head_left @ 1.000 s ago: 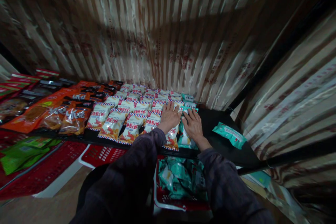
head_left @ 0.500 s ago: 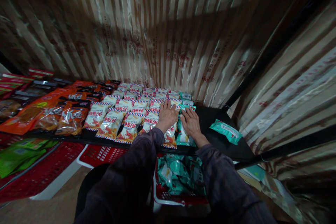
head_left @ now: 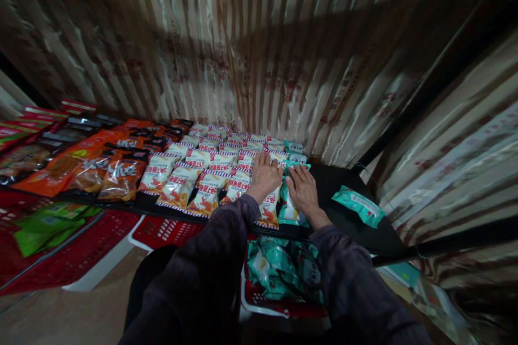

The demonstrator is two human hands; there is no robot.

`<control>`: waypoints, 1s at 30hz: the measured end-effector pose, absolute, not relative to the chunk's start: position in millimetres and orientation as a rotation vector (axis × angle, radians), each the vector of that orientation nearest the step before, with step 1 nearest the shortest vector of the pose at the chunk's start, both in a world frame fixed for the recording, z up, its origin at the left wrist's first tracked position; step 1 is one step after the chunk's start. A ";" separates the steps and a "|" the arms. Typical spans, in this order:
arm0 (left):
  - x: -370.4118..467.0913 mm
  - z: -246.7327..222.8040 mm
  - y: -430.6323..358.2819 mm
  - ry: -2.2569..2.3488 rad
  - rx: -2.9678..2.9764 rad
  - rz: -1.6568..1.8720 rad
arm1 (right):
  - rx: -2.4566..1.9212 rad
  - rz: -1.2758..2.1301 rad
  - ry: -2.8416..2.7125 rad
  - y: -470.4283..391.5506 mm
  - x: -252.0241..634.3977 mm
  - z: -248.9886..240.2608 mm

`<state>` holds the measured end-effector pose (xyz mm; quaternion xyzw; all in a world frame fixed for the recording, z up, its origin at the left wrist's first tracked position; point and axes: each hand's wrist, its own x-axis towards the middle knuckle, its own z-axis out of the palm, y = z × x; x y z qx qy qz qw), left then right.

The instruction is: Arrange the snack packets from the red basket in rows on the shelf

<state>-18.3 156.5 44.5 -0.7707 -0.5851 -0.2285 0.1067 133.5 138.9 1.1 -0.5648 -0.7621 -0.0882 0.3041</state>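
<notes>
Together, my left hand [head_left: 266,175] and right hand [head_left: 302,188] lie palm down, each grip open, fingers extended and clasping nothing: the left over a white packet [head_left: 267,211], the right on a teal packet [head_left: 288,211] at the front of the black shelf [head_left: 321,194]. Below, a red basket [head_left: 265,310] holds a heap of teal packets [head_left: 277,264]. I have both forearms stretched forward. To the left, green packets [head_left: 50,226] lie in another red basket [head_left: 95,240]; to the right, a loose teal packet [head_left: 359,206] rests apart on the shelf.
</notes>
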 end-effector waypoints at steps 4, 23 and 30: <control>-18.5 47.6 157.3 -1.762 -2.267 -0.697 | -1.506 -0.280 -2.004 136.6 136.5 2.1; 3.3 34.7 17.5 -1.511 -2.559 -1.157 | -1.223 -0.144 -2.001 40.5 141.5 9.0; -7.9 -8.5 -44.8 -1.339 -2.812 -1.120 | -1.150 0.071 -2.038 -42.5 132.8 -39.0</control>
